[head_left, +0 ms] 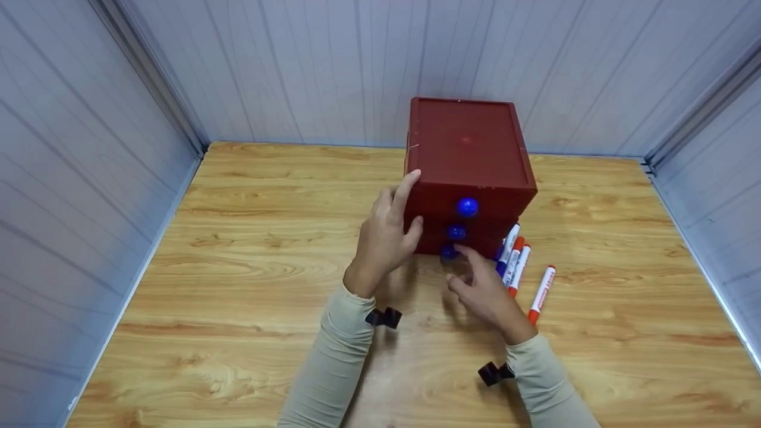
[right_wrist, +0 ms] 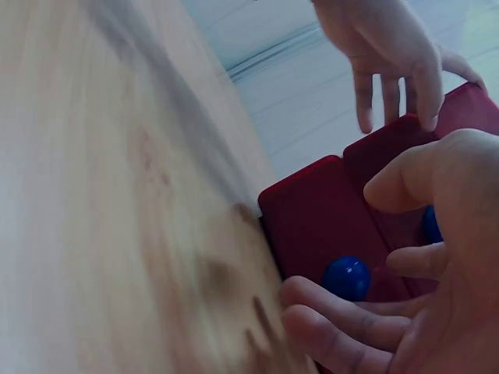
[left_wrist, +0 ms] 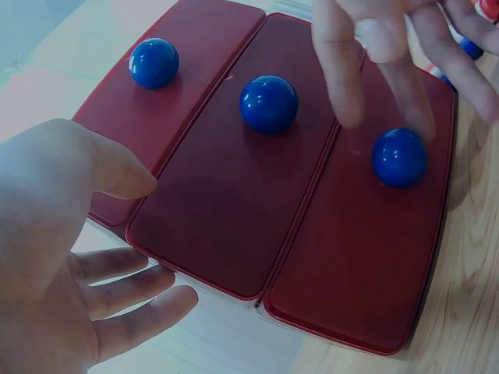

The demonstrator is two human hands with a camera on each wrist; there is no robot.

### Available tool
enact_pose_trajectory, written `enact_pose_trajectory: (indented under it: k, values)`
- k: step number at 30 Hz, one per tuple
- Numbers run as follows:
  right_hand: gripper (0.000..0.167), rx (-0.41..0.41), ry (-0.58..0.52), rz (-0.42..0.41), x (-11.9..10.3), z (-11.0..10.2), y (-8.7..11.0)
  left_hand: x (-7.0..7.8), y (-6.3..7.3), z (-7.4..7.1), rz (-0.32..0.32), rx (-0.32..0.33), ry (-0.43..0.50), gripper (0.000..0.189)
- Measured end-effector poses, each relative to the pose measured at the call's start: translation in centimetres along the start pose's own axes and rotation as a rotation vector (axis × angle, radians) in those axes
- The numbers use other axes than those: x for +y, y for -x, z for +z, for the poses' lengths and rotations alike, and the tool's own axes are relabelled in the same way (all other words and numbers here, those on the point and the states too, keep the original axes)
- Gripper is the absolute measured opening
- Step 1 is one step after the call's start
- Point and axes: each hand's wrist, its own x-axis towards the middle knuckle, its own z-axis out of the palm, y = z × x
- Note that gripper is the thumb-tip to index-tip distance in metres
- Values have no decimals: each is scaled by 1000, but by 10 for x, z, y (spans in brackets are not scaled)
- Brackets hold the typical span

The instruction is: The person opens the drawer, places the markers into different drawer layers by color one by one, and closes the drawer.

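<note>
A dark red drawer box (head_left: 467,142) stands on the wooden table, its three drawers closed, each with a round blue knob. My left hand (head_left: 383,238) is at the box's left front edge, fingers along the side and thumb by the front face. In front of the lowest drawer is my right hand (head_left: 484,288), fingers loosely spread. Its index fingertip reaches the bottom knob (left_wrist: 399,158), with no finger curled round it. The middle knob (left_wrist: 269,104) and top knob (left_wrist: 153,64) are untouched.
Whiteboard markers (head_left: 519,267) with white barrels lie bunched at the box's right side. One orange-ended marker (head_left: 542,291) lies apart, partly behind my right wrist. Pale panel walls (head_left: 333,71) enclose the wooden table (head_left: 250,267) at the back and sides.
</note>
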Motion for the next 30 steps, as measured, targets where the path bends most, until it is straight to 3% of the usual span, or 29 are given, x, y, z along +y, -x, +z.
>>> enact_pose_trajectory:
  k: [14,18,23,30]
  values:
    - [59,52,75,-52,-16,-12,3,-3,0,-2,42,9,-96,69]
    - [62,83,45,-60,-17,-15,3,-2,-1,-3,45,19,-102,66]
    - [64,123,23,-108,-20,-17,2,-2,-1,-2,41,35,-108,63]
    - [61,133,94,-171,-24,-16,-3,-1,-1,0,45,71,-135,63]
